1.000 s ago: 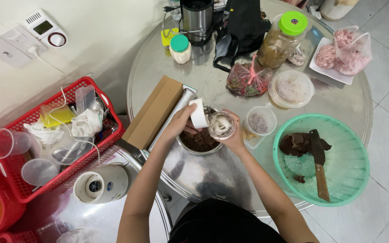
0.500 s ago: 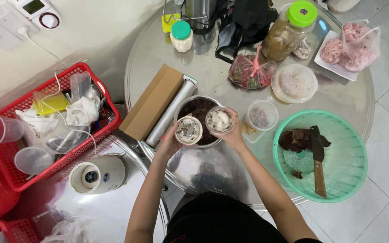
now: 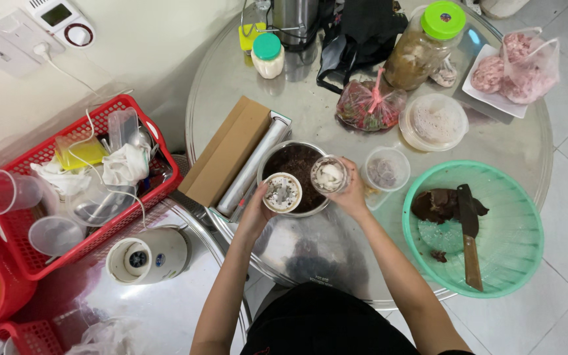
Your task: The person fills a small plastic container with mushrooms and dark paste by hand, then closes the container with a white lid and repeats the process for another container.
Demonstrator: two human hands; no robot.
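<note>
My left hand (image 3: 258,209) holds a small white cup-shaped blender part (image 3: 282,192) with blades showing inside, over the near rim of a steel bowl (image 3: 267,161) of dark minced food. My right hand (image 3: 350,190) grips a clear jar (image 3: 329,175) with pale chopped bits in it, tilted over the same bowl's right side. Both hands sit close together above the round metal table (image 3: 336,236).
A cling-film roll in a brown box (image 3: 231,154) lies left of the bowl. A green basket (image 3: 494,263) with dark meat and a knife (image 3: 469,236) sits right. Lidded tubs (image 3: 434,121), a large jar (image 3: 422,46), bagged chillies (image 3: 369,105), and red baskets (image 3: 34,263) stand around.
My left hand turned the white part from tipped against the jar to mouth-up and drew it toward the bowl's near rim. The jar in my right hand stays over the bowl.
</note>
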